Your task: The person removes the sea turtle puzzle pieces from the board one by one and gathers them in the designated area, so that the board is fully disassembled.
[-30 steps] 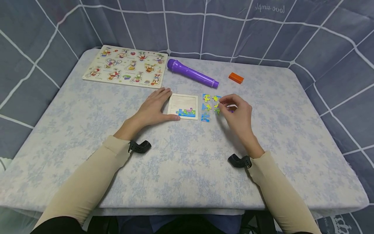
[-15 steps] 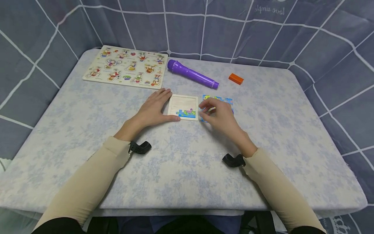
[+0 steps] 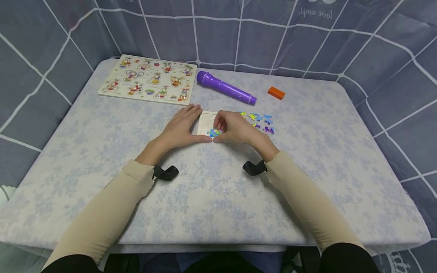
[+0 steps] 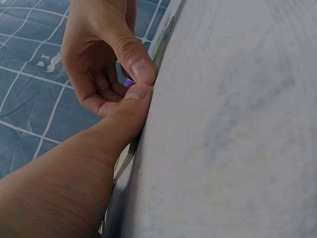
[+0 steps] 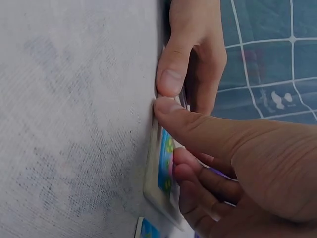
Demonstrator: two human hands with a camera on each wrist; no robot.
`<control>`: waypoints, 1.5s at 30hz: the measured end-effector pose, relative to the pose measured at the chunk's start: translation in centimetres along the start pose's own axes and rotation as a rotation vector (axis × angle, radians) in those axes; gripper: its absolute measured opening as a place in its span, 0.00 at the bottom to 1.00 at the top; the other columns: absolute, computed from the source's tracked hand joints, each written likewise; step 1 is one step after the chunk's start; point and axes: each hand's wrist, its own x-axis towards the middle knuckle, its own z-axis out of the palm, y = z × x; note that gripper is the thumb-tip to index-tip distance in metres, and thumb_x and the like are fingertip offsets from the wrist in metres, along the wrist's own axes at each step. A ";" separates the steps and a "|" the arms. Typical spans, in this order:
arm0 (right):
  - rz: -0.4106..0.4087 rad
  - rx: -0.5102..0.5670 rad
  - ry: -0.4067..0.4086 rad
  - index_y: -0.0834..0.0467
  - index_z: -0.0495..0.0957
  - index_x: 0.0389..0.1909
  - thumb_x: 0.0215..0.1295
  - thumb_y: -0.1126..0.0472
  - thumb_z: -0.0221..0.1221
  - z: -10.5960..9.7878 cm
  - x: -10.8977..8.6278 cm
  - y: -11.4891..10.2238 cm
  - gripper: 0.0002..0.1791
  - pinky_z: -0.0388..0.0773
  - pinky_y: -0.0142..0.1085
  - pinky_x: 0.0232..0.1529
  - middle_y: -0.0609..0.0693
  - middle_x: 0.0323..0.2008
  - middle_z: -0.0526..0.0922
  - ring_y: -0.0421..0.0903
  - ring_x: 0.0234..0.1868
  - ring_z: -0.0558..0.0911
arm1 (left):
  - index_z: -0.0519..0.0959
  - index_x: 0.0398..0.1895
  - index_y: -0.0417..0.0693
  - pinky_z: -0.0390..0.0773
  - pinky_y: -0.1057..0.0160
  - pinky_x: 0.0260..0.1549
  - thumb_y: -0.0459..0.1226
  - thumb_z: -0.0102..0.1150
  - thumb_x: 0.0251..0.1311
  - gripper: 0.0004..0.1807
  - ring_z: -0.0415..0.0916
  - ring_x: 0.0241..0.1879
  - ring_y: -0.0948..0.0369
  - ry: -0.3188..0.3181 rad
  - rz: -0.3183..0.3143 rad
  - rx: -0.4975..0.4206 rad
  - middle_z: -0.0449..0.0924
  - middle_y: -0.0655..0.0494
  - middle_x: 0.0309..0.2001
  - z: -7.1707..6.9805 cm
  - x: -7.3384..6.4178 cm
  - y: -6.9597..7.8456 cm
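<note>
A small wooden puzzle tray [image 3: 206,119] lies in front of me, with joined jigsaw pieces [image 5: 165,168] in blue, green and pink along its front side. My left hand [image 3: 182,127] rests at the tray's left side, fingers straight, its thumb along the front edge. Reaching over from the right is my right hand [image 3: 239,128], its thumb at the front edge beside the left thumb. Its other fingers curl over the pieces, fingertips right at the pink one in the right wrist view. I cannot tell whether it pinches a piece. The hand hides the tray's right part.
Several loose jigsaw pieces [image 3: 268,130] lie right of the tray, partly behind the right hand. Beyond are a purple toy microphone [image 3: 227,88] and an orange block [image 3: 276,93]. A large wooden picture puzzle board [image 3: 142,80] lies at the back left.
My right hand has moved left from the loose pieces to above the tray, bringing its thumb to the front edge. The left hand stays in place.
</note>
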 end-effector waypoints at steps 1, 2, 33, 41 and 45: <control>0.008 -0.006 -0.010 0.61 0.78 0.45 0.56 0.61 0.80 -0.1 0.0 0.1 0.23 0.79 0.37 0.45 0.54 0.40 0.82 0.48 0.41 0.79 | 0.54 0.84 0.40 0.39 0.47 0.86 0.66 0.71 0.56 0.63 0.39 0.86 0.47 -0.003 0.001 0.001 0.48 0.45 0.86 0.0 0.0 0.0; 0.012 -0.011 -0.015 0.61 0.78 0.45 0.56 0.61 0.80 -0.1 0.0 0.1 0.22 0.79 0.37 0.45 0.54 0.40 0.82 0.48 0.41 0.79 | 0.54 0.84 0.40 0.39 0.47 0.86 0.66 0.71 0.56 0.63 0.38 0.86 0.47 -0.006 0.003 0.004 0.48 0.45 0.86 0.0 0.1 0.1; -0.007 0.313 0.357 0.61 0.87 0.47 0.66 0.65 0.72 -1.4 -6.6 2.9 0.10 0.88 0.33 0.46 0.54 0.43 0.90 0.46 0.41 0.86 | 0.54 0.85 0.41 0.38 0.47 0.86 0.66 0.71 0.56 0.63 0.39 0.86 0.47 0.000 -0.005 0.004 0.49 0.45 0.86 0.2 -0.1 0.0; 0.036 0.319 0.484 0.61 0.88 0.45 0.66 0.64 0.72 -2.6 -10.7 7.0 0.09 0.86 0.24 0.44 0.58 0.42 0.91 0.38 0.38 0.87 | 0.54 0.85 0.41 0.39 0.46 0.86 0.66 0.71 0.56 0.63 0.39 0.86 0.47 -0.003 0.002 0.017 0.49 0.45 0.86 0.2 0.0 0.0; 0.032 0.295 0.496 0.61 0.88 0.44 0.66 0.63 0.73 -3.0 -11.1 8.0 0.09 0.85 0.24 0.41 0.58 0.41 0.91 0.35 0.37 0.87 | 0.54 0.84 0.41 0.39 0.46 0.86 0.65 0.72 0.56 0.63 0.39 0.86 0.46 -0.005 0.000 0.015 0.48 0.45 0.86 0.1 0.0 0.1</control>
